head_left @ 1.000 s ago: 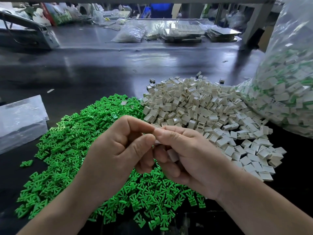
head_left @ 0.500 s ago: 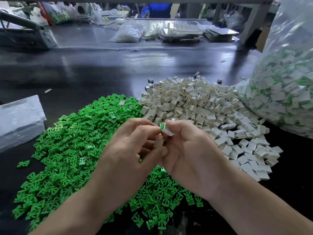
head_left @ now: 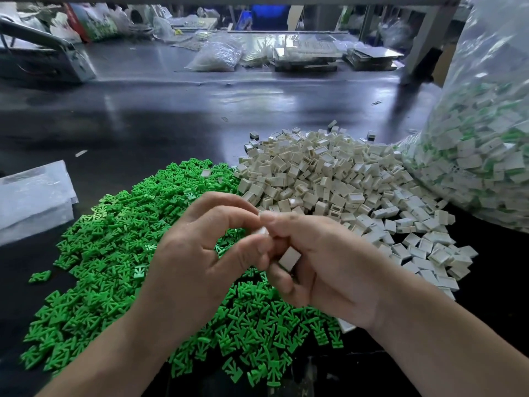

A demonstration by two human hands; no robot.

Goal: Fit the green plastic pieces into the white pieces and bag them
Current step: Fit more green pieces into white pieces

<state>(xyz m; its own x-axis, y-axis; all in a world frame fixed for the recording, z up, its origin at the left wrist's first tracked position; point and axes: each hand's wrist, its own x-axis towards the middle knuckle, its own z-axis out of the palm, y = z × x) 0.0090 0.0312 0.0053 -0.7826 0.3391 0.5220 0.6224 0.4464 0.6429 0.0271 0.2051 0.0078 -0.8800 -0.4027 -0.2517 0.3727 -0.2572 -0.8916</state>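
**Fitting step in hand**

Both hands meet above the heap of green pieces (head_left: 120,253) by the worktop's (head_left: 171,116) near edge. The left hand (head_left: 200,253) pinches a small white piece (head_left: 262,231) between thumb and forefinger, against the fingertips of the right hand (head_left: 329,267). Whether a green insert sits inside it is hidden. The right hand's lower fingers also clasp a spare white piece (head_left: 289,257). I judge this to be the press-fit. Next comes a firm, square push, then a drop into the clear bag (head_left: 486,138) at the right edge, beside the loose white pieces (head_left: 329,179).

We lose the big bag (head_left: 486,138) past the right edge — and the white piece (head_left: 262,231) pinched between left hand (head_left: 197,253) and right hand (head_left: 329,267) is mostly hidden, blurred.
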